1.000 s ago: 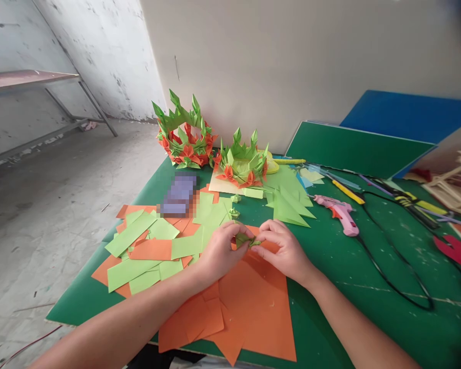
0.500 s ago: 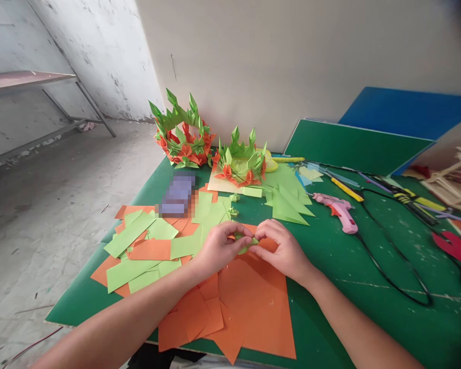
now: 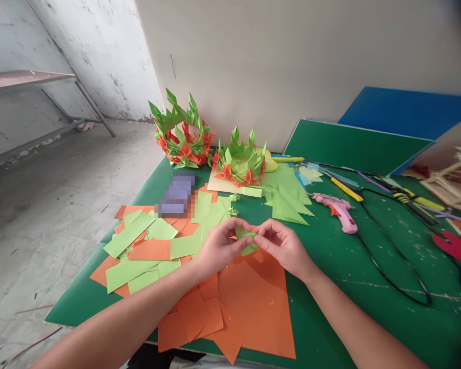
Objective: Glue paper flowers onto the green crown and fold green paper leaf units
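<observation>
Between my two hands is a small piece of folded green paper (image 3: 247,248), partly covered by the fingers. My left hand (image 3: 222,247) is closed, pinching its left side between thumb and fingers. With thumb and fingertips, my right hand (image 3: 283,248) pinches its right edge, so it is closed too. Beneath the hands lies a large orange paper sheet (image 3: 257,302). Just beyond the left hand, two small folded green paper pieces (image 3: 233,211) sit on the green table (image 3: 322,318). Loose green paper strips (image 3: 130,233) and an orange strip (image 3: 150,250) lie left of it.
Two green and orange folded-paper crowns, one larger (image 3: 184,138) and one smaller (image 3: 241,159), stand at the back. A pink glue gun (image 3: 338,209) with a black cord lies right. A blurred-out purple rectangle (image 3: 176,193) lies left. A green board (image 3: 357,146) leans on the wall.
The green paper shows more of its surface between the fingers now. My right hand's fingers have shifted slightly along its edge; the left hand has barely moved.
</observation>
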Available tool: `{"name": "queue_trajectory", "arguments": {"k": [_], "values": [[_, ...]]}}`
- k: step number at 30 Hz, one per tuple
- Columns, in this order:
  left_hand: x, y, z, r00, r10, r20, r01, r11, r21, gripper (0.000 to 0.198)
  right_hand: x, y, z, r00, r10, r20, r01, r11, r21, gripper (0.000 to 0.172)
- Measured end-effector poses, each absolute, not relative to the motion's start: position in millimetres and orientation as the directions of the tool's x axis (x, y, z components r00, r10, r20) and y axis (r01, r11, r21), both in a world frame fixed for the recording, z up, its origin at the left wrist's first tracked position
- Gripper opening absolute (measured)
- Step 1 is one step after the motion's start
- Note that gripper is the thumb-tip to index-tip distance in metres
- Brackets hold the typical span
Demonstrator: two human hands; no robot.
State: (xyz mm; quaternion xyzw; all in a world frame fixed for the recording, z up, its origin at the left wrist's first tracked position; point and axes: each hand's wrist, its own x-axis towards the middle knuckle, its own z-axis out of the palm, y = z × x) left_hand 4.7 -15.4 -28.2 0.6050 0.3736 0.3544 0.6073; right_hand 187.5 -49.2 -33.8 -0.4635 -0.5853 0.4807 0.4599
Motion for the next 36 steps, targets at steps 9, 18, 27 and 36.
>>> {"name": "queue_trajectory", "arguments": {"k": [9,18,27,36], "values": [[-4,-4,-22,0.469,0.863,-0.187,0.040,0.191,0.981,0.053,191,-47,-32,-0.095,0.991,0.098,0.122,0.109,-0.987,0.024],[-8,0,-12,0.482,0.836,-0.262,0.093,0.249,0.964,0.050,188,-47,-34,-0.114,0.988,0.102,0.084,0.112,-0.990,0.023],[-9,0,-16,0.530,0.811,-0.248,0.082,0.242,0.967,0.042,191,-46,-33,-0.115,0.988,0.105,0.105,0.117,-0.988,0.023],[-7,-1,-17,0.521,0.830,-0.196,0.023,0.216,0.976,0.040,193,-45,-36,-0.124,0.991,0.057,0.072,0.066,-0.995,0.025]]}}
